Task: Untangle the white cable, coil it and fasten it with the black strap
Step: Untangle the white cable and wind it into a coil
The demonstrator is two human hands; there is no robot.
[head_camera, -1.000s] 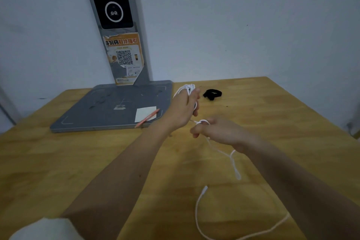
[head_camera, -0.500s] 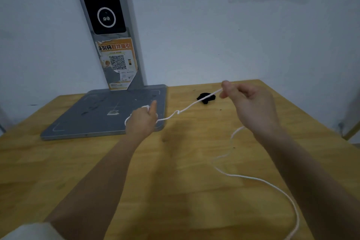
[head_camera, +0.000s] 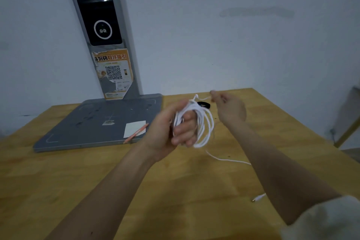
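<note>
White cable (head_camera: 202, 122), black strap (head_camera: 204, 104), orange pencil (head_camera: 136, 133), grey base (head_camera: 97, 121)

My one head-worn camera looked forward and down, close above both hands, with the wooden table (head_camera: 81, 177) beyond the fingers.

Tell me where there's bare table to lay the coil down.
Free: the wooden table in front of the grey base plate, left of the left hand. Crowded: the right side, with the white cable tail trailing and the black strap beyond, by the right hand.
</note>
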